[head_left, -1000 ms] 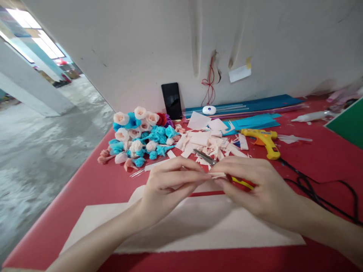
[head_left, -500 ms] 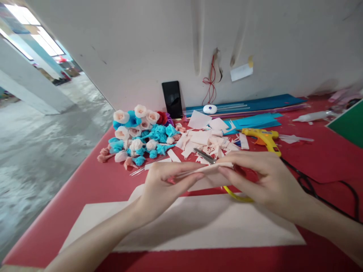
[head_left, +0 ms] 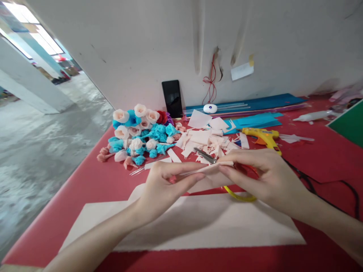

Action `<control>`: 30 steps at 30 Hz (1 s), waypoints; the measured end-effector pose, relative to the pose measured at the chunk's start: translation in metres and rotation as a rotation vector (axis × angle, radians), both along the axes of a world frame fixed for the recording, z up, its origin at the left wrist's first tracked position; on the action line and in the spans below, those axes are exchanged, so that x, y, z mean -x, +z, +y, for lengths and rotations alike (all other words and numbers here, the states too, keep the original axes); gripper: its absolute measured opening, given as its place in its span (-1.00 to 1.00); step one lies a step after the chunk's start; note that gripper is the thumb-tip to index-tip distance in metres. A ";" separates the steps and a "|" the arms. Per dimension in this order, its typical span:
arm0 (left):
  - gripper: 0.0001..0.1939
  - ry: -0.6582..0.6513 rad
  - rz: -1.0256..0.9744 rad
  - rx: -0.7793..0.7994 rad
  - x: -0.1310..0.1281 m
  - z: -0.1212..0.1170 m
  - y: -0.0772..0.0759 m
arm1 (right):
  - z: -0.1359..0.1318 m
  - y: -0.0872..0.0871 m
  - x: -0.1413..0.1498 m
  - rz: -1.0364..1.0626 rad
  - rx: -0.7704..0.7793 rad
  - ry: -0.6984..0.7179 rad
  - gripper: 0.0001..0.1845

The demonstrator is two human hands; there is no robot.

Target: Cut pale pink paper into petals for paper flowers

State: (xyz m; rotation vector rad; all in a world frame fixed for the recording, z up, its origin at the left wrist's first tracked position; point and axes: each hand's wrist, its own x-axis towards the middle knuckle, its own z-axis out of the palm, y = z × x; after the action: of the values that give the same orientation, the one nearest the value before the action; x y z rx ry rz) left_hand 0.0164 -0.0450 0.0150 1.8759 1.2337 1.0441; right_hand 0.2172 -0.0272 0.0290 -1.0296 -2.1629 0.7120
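Between my two hands is a folded piece of pale pink crepe paper (head_left: 214, 173). My left hand (head_left: 163, 185) pinches its left part between thumb and fingers. The right end is gripped by my right hand (head_left: 261, 172), thumb below and forefinger on top. Scissors (head_left: 239, 195) with yellow and red handles lie on the table behind and under the right hand; their blades (head_left: 204, 155) point to the upper left, and part of them is hidden. A large pale sheet of crepe paper (head_left: 181, 226) lies flat beneath my hands.
Paper flowers (head_left: 136, 132) in blue, white and pink are heaped at the left. Pale paper scraps (head_left: 204, 138) lie in the middle. A yellow glue gun (head_left: 263, 136) with a black cord rests at the right. A phone (head_left: 172, 99) leans on the wall.
Almost nothing differs. My right hand has shifted up very slightly, and a little more of the scissors' handles shows. Both hands keep their hold on the folded paper.
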 end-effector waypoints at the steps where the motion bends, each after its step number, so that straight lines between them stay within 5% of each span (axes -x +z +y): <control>1: -0.82 -0.037 -0.004 0.074 0.000 0.001 0.001 | 0.000 0.000 0.000 -0.006 -0.005 0.002 -0.82; 6: -0.79 -0.279 0.104 0.466 -0.004 0.003 0.006 | 0.000 -0.008 0.003 -0.114 0.049 0.108 -0.78; 11: -0.63 -0.359 0.198 0.654 -0.008 0.005 -0.003 | 0.001 -0.017 0.005 -0.160 0.166 0.172 -0.81; 19: -0.50 -0.448 0.182 0.673 -0.011 0.005 -0.016 | 0.003 -0.024 0.005 -0.136 0.272 0.269 -0.86; 30: -0.74 -0.622 0.136 0.633 -0.015 -0.005 -0.031 | 0.007 -0.026 0.007 -0.116 0.388 0.348 -0.89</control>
State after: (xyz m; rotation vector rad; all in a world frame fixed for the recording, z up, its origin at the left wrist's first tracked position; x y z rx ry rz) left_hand 0.0313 -0.0496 -0.0164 1.6509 0.8156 0.1615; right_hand 0.2102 -0.0203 0.0032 -0.9037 -2.3904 1.3033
